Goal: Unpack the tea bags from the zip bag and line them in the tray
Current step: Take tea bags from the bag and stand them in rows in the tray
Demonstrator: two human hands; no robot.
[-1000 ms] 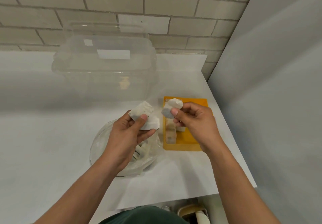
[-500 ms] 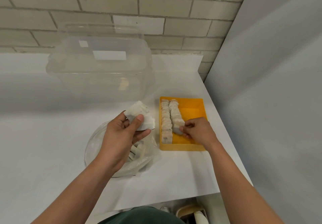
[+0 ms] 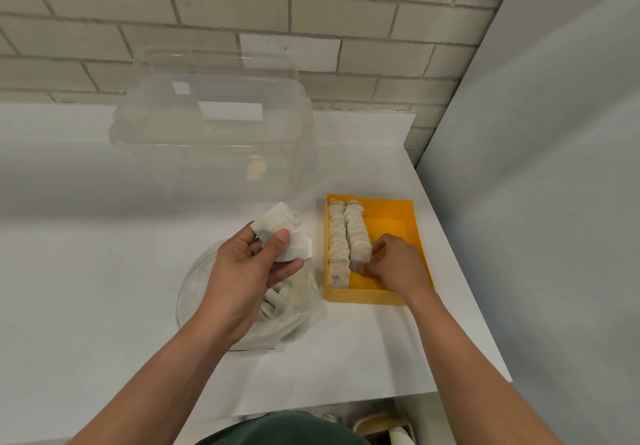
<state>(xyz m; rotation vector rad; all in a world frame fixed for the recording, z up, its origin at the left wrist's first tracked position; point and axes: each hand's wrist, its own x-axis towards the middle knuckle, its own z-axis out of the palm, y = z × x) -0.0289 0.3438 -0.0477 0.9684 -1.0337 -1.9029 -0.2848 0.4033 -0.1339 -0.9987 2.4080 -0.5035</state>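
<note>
Two rows of tea bags [image 3: 348, 237] partly fill the yellow tray [image 3: 391, 218] at 3 o'clock; the right hand [image 3: 394, 264] grip seats another, the left hand [image 3: 247, 268] pinches several, more remain in the zip bag [image 3: 294, 309].

Right hand [image 3: 394, 264] in yellow tray [image 3: 408, 212]

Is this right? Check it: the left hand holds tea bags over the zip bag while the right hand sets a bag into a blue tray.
One thing is wrong: the tray is yellow, not blue, as the head view shows. The rest stands: the left hand holds tea bags over the zip bag while the right hand sets a bag into the tray.
</note>
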